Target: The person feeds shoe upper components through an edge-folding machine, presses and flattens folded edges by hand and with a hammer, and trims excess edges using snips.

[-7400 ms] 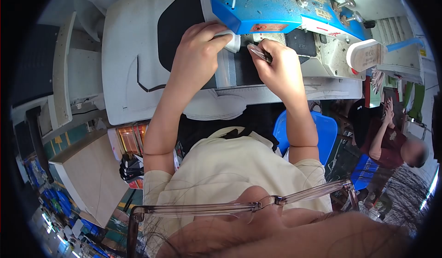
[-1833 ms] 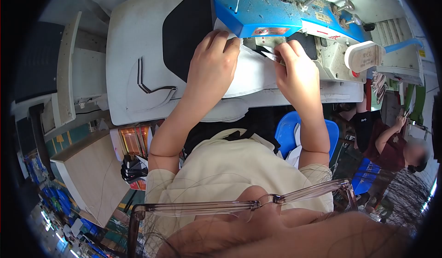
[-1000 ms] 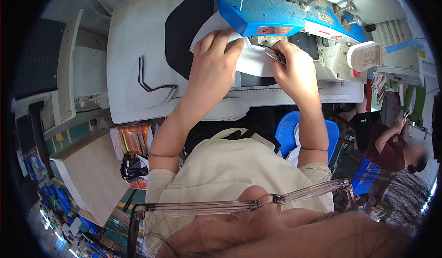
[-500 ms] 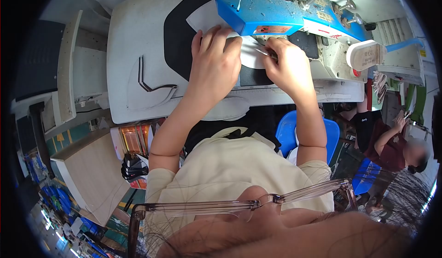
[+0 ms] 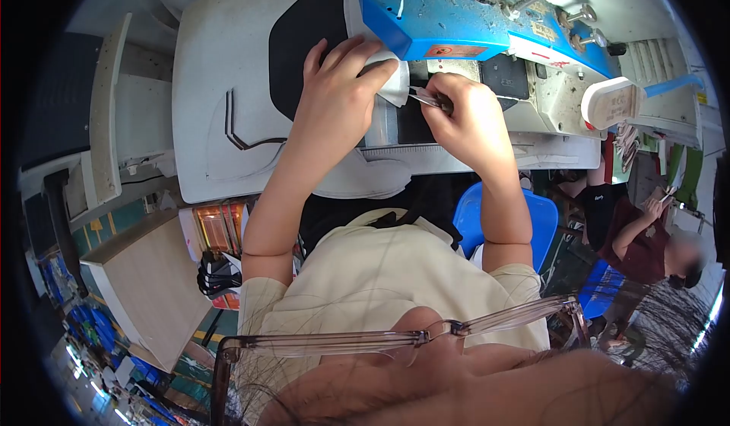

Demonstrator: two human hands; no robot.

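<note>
My left hand (image 5: 342, 84) grips a white sheet-like piece (image 5: 394, 84), its fingers bent over the top. The piece is lifted and curled at its right end, beside the blue sewing machine head (image 5: 426, 15). In my right hand (image 5: 468, 110) are small metal thread snips (image 5: 423, 97), with the fingers closed around them. Their two pointed blades face left and lie close to the white piece's edge; the handle is mostly hidden in the palm. Under my left hand lies a black plate (image 5: 293, 53) on the white machine table (image 5: 220, 53).
Thin black strips (image 5: 242, 133) lie on the table's left. A ruler scale (image 5: 411, 150) runs along the front edge, where white pieces (image 5: 365, 179) hang. A blue stool (image 5: 506, 217) and a wooden board (image 5: 148, 289) stand below. Another person (image 5: 639, 228) sits at the right.
My left hand has moved slightly left, and the white piece is now gathered and curled up. My right hand has shifted slightly left and down, and the snips' blades now show more clearly.
</note>
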